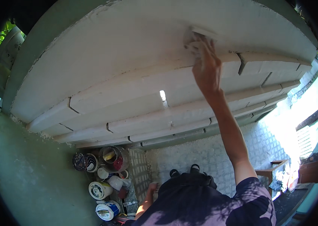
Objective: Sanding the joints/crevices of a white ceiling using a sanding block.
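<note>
My right hand (206, 62) is raised at the end of a stretched arm, up against the whitish wall (129, 41). Its fingers are closed round a flat tool (203, 33) with a long, pale, straight edge. That edge lies at the wall's surface, just above the uppermost stepped ledge (129, 81). Motion smears the fingertips and the tool, so its exact kind is not clear. Low at my side hangs my left hand (152, 187), beside the bench with the buckets. It is small in view, its fingers are not distinct, and nothing shows in it.
Stepped pale ledges with dark gaps run across below the wall. Buckets (100, 190), a large clear tub (114, 159) and small containers crowd the lower left, by a green side wall (34, 169). A wooden stool (270, 173) stands at right on the dusty tiled floor (200, 154).
</note>
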Motion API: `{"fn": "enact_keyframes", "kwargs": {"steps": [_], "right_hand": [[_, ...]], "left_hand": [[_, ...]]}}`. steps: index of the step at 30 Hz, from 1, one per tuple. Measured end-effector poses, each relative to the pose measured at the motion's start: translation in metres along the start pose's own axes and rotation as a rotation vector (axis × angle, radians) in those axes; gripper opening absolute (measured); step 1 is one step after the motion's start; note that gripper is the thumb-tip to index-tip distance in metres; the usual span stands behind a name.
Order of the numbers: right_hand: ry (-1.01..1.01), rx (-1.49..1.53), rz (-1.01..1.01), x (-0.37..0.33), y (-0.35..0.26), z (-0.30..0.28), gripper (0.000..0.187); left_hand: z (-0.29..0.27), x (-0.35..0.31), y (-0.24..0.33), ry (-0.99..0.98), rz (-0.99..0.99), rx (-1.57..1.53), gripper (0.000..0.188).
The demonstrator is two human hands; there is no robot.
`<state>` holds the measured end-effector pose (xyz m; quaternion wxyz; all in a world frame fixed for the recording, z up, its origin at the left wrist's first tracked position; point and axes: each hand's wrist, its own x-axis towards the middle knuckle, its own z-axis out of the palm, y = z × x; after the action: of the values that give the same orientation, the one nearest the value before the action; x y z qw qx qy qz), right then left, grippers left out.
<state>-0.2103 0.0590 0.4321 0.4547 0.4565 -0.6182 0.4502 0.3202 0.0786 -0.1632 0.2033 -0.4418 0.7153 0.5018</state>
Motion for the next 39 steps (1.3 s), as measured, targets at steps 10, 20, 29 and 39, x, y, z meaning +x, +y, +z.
{"fn": "enact_keyframes", "kwargs": {"steps": [10, 20, 29, 39], "right_hand": [[-0.009, 0.215, 0.024, -0.004, -0.024, 0.015, 0.033], [-0.034, 0.196, -0.007, -0.008, -0.022, 0.024, 0.03], [0.355, -0.071, 0.527, 0.039, 0.074, -0.019, 0.027], [0.324, -0.174, 0.362, 0.031, 0.124, -0.05, 0.034]], "left_hand": [[-0.013, 0.011, -0.018, 0.037, 0.322, 0.591, 0.023], [-0.011, 0.003, -0.019, -0.085, 0.372, 0.577, 0.032], [-0.024, 0.001, -0.022, 0.133, 0.403, 0.476, 0.033], [-0.034, 0.009, 0.024, 0.084, 0.223, -0.194, 0.031]]}}
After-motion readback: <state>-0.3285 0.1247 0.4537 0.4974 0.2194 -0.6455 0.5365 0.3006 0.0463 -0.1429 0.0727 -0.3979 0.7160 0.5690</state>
